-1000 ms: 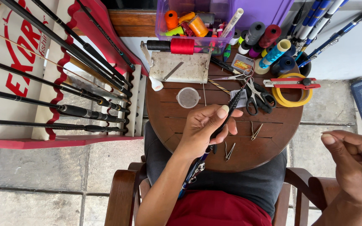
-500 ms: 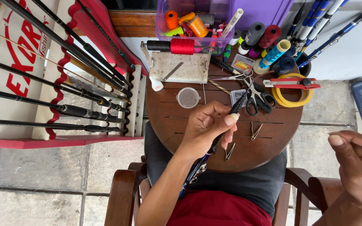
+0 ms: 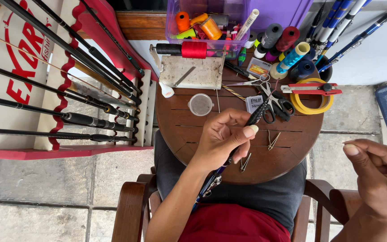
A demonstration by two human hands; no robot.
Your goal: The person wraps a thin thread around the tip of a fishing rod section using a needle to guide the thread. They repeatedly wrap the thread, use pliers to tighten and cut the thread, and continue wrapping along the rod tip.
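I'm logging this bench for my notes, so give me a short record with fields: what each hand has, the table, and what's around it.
left hand: grips a dark rod blank, thumb pressed on it
right hand: fingers pinched together, off the table's right side; any thread in them too fine to tell
table: round, dark wood
on table: scissors, yellow tape roll, small round lid, thread spools
left of table: rack of fishing rods
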